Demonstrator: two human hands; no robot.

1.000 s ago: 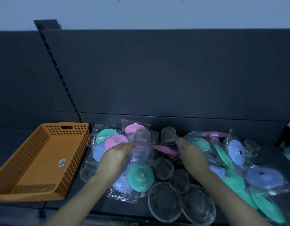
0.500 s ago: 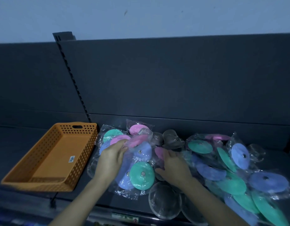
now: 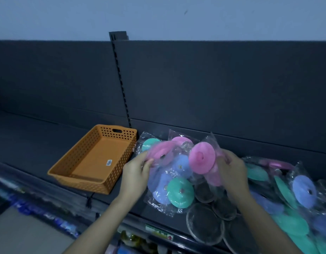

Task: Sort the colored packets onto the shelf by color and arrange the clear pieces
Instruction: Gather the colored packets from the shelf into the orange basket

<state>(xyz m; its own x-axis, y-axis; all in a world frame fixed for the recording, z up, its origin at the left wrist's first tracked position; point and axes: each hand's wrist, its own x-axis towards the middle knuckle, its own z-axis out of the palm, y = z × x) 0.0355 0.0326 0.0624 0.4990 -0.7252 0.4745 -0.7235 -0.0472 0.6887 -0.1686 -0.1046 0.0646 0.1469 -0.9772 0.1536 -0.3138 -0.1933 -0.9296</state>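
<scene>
Over shelf (image 3: pixel 30 143), left hand (image 3: pixel 135 173), right hand (image 3: pixel 231 171) grip packets (image 3: pixel 202 157).

one head-worn camera looks forward and down, close over the shelf (image 3: pixel 39 143).

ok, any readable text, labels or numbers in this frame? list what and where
Nothing reads clearly.
Sticker on the orange basket floor: blue and white, print too small to read.
Shelf-edge label: green and white with a red mark, text blurred.
Left pink packet in the left hand, right pink packet in the right hand: no print visible.
</scene>
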